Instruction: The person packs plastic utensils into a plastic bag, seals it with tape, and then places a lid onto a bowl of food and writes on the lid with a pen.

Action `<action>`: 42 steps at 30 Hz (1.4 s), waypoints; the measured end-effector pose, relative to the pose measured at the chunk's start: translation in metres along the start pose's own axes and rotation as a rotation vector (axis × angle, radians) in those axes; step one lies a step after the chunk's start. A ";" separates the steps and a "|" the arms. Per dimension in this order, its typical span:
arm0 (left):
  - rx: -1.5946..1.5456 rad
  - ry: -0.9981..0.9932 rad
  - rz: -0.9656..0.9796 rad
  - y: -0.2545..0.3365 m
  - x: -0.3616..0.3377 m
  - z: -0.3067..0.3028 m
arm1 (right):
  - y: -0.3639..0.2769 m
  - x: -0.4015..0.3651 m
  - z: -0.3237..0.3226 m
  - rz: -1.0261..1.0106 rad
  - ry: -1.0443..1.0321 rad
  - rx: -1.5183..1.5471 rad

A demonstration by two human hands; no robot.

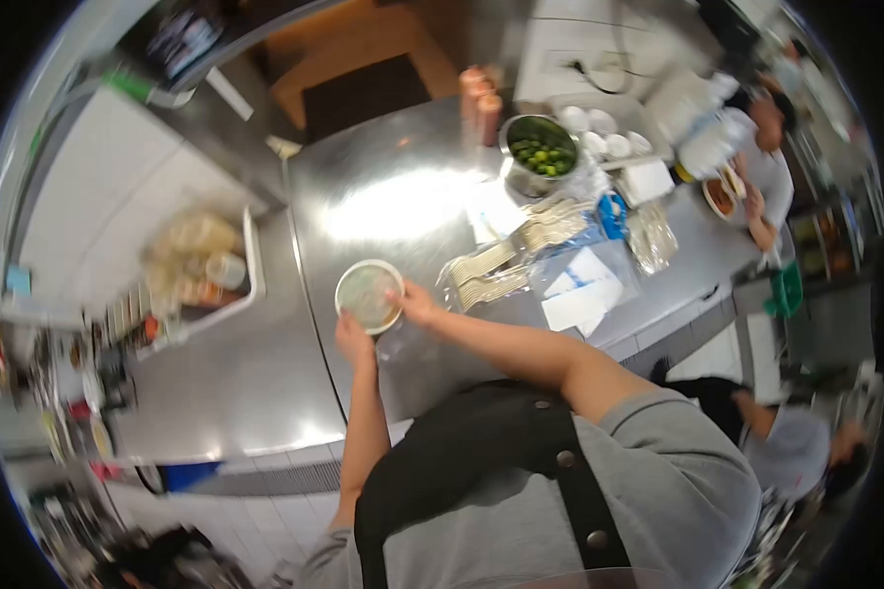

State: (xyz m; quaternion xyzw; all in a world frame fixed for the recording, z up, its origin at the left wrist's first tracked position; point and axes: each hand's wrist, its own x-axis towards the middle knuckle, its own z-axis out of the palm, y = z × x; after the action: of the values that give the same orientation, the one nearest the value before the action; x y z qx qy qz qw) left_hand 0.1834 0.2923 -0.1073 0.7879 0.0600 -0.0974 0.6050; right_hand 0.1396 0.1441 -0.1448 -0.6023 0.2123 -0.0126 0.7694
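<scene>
A round white-rimmed container [368, 294] with what looks like a translucent lid is held over the steel counter [403, 231]. My left hand [355, 340] grips its near left edge. My right hand [417, 304] closes on its right side, fingers over the rim. The contents look pale and blurred, and I cannot make them out. Just right of my right hand lie bundles of wooden-looking forks [489, 277] in clear plastic. White papers [581, 294] lie farther right.
A steel pot of cut limes [538, 157] and sauce bottles [488, 120] stand at the back. Beside them is a tub of white cups [614, 145]. A white bin with bags [252, 260] is at left. Two co-workers are at right, one [771, 177] holding a bowl.
</scene>
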 end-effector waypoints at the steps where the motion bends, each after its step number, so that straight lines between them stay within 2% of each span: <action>1: -0.045 -0.002 0.015 0.000 -0.001 -0.003 | 0.016 0.012 0.002 0.017 -0.022 0.005; 3: -0.095 0.017 0.039 -0.035 0.014 -0.010 | -0.018 -0.010 0.020 0.065 0.147 -0.316; 5: -0.254 0.061 -0.018 -0.028 0.007 -0.012 | -0.030 -0.016 0.037 0.175 0.135 -0.517; 8: -0.081 0.012 0.034 -0.003 -0.008 -0.021 | -0.044 -0.015 0.009 0.223 -0.143 -0.505; 11: 0.112 0.049 0.085 0.000 -0.014 -0.020 | -0.083 -0.025 -0.042 0.128 -0.248 -0.424; 12: 0.094 0.082 0.108 -0.001 -0.017 -0.017 | -0.127 -0.039 -0.067 0.011 -0.215 -0.497; 13: 0.088 0.118 0.119 -0.001 -0.021 -0.013 | -0.137 -0.039 -0.093 -0.163 -0.066 -0.407; 14: 0.083 0.153 0.131 -0.001 -0.026 -0.010 | -0.160 -0.041 -0.115 -0.301 0.180 -0.353; 15: 0.082 0.187 0.143 -0.002 -0.031 -0.007 | -0.187 -0.040 -0.147 -0.468 0.300 -0.243; 16: 0.144 0.238 0.159 -0.002 -0.037 -0.002 | -0.213 -0.035 -0.176 -0.738 0.544 -0.249; 17: 0.177 0.251 0.156 -0.001 -0.042 -0.001 | -0.268 -0.063 -0.211 -0.816 0.626 -0.404; 18: 0.209 0.264 0.153 -0.001 -0.047 0.001 | -0.304 -0.072 -0.236 -0.917 0.723 -0.202; 19: 0.239 0.277 0.150 0.000 -0.052 0.003 | -0.326 -0.077 -0.269 -1.102 0.891 -0.375; 21: 0.310 0.310 0.179 -0.008 -0.056 0.006 | -0.388 -0.118 -0.301 -1.295 1.384 -0.642; 23: 0.412 0.319 0.204 -0.010 -0.065 0.007 | -0.429 -0.144 -0.328 -1.350 1.616 -0.754; 26: 0.605 0.306 0.227 -0.006 -0.079 0.010 | -0.466 -0.156 -0.365 -1.248 1.227 -0.616; 29: 0.748 0.316 0.232 -0.008 -0.084 0.011 | -0.488 -0.158 -0.389 -1.264 1.095 -0.655; 30: 0.768 0.320 0.237 -0.010 -0.085 0.011 | -0.498 -0.164 -0.390 -1.187 1.004 -0.623; 33: 0.789 0.357 0.228 -0.007 -0.097 0.017 | -0.506 -0.156 -0.401 -1.073 1.073 -0.875; 36: 0.843 0.396 0.199 -0.004 -0.106 0.022 | -0.507 -0.156 -0.401 -0.779 1.024 -0.981; 39: 0.785 0.396 0.187 -0.003 -0.114 0.026 | -0.492 -0.159 -0.411 -0.783 1.003 -1.064; 42: 0.504 0.321 0.162 -0.013 -0.116 0.026 | -0.467 -0.165 -0.409 -0.887 1.144 -0.900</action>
State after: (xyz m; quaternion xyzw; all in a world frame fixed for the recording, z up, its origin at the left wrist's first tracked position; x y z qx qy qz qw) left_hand 0.0659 0.2733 -0.0998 0.9206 0.0661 0.0651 0.3793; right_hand -0.0404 -0.3155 0.2665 -0.7791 0.2973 -0.5297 0.1550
